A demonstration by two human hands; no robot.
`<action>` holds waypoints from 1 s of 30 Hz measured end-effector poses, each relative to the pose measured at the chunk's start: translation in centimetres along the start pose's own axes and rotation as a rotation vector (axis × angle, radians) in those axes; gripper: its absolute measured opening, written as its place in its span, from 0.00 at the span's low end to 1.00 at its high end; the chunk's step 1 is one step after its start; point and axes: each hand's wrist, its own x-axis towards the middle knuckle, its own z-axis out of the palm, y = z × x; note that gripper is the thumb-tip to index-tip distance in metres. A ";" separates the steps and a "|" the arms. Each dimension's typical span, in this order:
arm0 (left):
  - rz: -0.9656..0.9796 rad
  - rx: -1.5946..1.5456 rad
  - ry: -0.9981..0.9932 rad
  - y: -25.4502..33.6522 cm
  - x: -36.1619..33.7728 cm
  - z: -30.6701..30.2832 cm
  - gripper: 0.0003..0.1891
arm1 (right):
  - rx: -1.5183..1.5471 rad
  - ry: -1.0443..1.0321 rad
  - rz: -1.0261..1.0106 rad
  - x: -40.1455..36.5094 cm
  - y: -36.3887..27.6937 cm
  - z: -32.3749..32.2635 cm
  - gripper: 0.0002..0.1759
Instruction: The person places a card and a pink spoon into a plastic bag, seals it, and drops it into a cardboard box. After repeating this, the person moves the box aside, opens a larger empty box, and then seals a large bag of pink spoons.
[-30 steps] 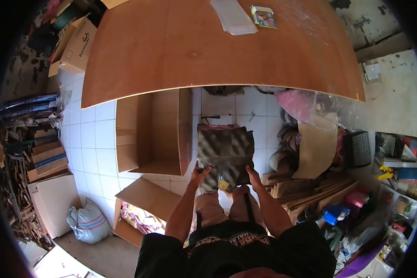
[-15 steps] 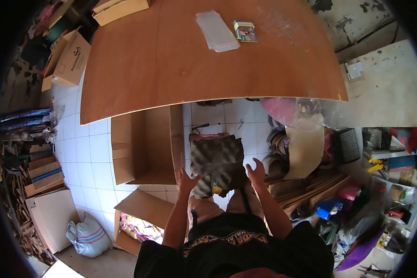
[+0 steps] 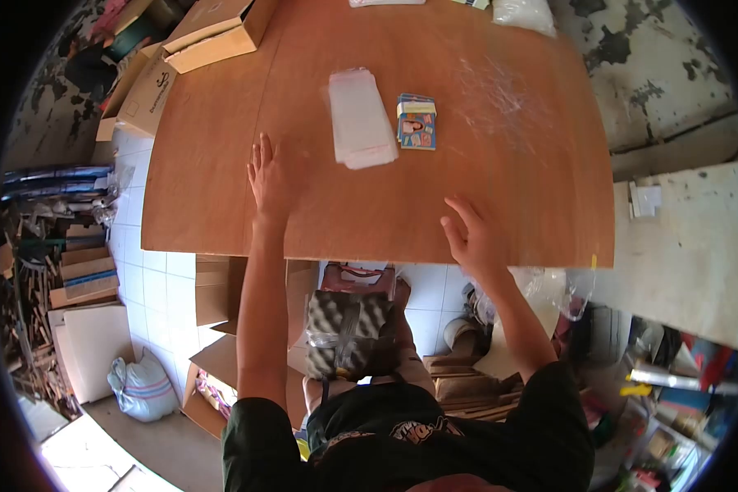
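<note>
My left hand [image 3: 268, 182] is over the left part of the brown wooden table [image 3: 205, 180], fingers extended and holding nothing. Near the table's front edge on the right, my right hand [image 3: 471, 236] is empty, its thumb and fingers apart. Between and beyond the hands lies a stack of clear plastic sleeves [image 3: 362, 119]. Just right of it, a small stack of blue printed cards [image 3: 417, 123] has a pale band across it. Neither hand touches these stacks. A dark patterned cushioned block [image 3: 351, 332] is below the table edge, by my legs.
An open cardboard box [image 3: 217, 41] stands at the table's back left. Crumpled clear plastic [image 3: 504, 98] lies at the right, and a white plastic bag [image 3: 525, 15] at the back. On the floor are a white sack [image 3: 143, 384] and cardboard boxes [image 3: 213, 291].
Both hands have risen from beside the cushioned block to the tabletop, the left one farther forward. The view has tilted up, showing more of the table's far side.
</note>
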 end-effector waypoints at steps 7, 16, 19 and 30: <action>-0.279 0.154 -0.355 1.7 3.7 2.1 0.33 | -0.208 -0.341 -0.133 4.7 5.5 -1.3 0.23; -0.273 0.125 -0.352 1.6 3.5 2.3 0.35 | -0.357 -0.358 -0.189 4.3 6.0 -0.7 0.28; -0.286 0.119 -0.351 1.9 3.6 2.1 0.35 | -0.359 -0.353 -0.171 4.0 5.9 -0.8 0.28; -0.280 0.129 -0.324 1.6 3.4 2.2 0.36 | -0.346 -0.272 -0.176 3.3 6.0 -0.7 0.29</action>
